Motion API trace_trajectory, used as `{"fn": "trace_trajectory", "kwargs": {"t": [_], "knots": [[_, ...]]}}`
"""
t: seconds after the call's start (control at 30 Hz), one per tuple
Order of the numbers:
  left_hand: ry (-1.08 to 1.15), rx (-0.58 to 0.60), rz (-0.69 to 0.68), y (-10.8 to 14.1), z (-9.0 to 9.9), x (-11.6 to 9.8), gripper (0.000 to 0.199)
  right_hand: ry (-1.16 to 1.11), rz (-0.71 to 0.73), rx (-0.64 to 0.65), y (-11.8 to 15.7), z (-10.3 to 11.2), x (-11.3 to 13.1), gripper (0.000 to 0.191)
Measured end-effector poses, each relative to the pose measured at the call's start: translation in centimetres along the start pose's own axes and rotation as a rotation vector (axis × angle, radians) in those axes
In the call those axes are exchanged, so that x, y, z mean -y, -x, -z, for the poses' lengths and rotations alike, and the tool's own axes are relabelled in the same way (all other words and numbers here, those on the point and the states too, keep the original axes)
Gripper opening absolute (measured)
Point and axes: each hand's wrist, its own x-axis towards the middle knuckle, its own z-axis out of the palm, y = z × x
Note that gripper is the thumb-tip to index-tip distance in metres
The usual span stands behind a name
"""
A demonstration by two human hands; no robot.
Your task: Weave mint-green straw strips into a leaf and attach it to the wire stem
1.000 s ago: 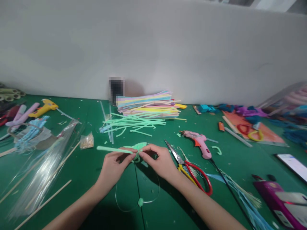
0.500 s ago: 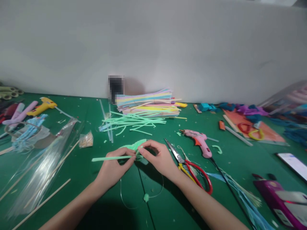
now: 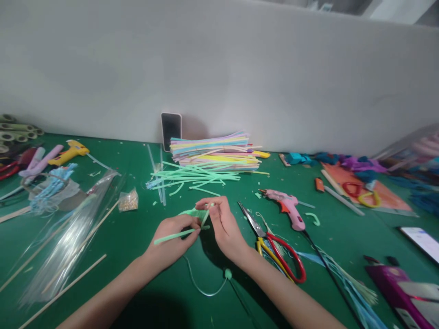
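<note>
Your left hand [image 3: 176, 233] pinches a light green strip [image 3: 172, 237] between thumb and fingers, its long end slanting out across the hand. Your right hand [image 3: 224, 224] brings thumb and fingertips together on a tilted green tip [image 3: 205, 220] just beside it; you cannot tell whether both are one piece. Below your hands, a clear cord [image 3: 203, 292] curves to a small green bead [image 3: 228, 274]. Red-and-yellow-handled scissors [image 3: 264, 235] and a pink glue gun [image 3: 290, 209] lie on the worktop [image 3: 353, 244] near your right hand.
</note>
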Motion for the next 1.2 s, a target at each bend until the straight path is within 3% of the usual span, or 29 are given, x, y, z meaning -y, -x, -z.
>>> {"fn": "trace_trajectory", "kwargs": {"t": [0.23, 0.37, 0.6, 0.9, 1.1, 1.2], "knots": [[-0.036, 0.018, -0.014, 0.1, -0.1, 0.1, 0.013, -0.261, -0.053, -0.13, -0.4, 0.1, 0.1, 0.018], [-0.046, 0.029, -0.01, 0.1, 0.1, 0.2, 0.012, -0.136, -0.115, -0.085, -1.5, 1.6, 0.0, 0.027], [-0.047, 0.024, -0.026, -0.1, -0.1, 0.5, 0.013, -0.13, -0.211, -0.224, -3.3, 4.5, -1.6, 0.029], [-0.072, 0.013, -0.053, 0.4, 0.0, 0.5, 0.016, -0.242, -0.302, -0.321, -3.4, 4.7, -3.0, 0.034], [-0.245, -0.097, -0.196, 0.6, 1.2, 0.5, 0.016, -0.263, -0.32, -0.339, -3.4, 5.4, -3.7, 0.032], [-0.209, -0.097, -0.117, 0.4, 1.3, 0.6, 0.016, -0.259, -0.317, -0.341, -3.3, 5.5, -3.5, 0.032]]}}
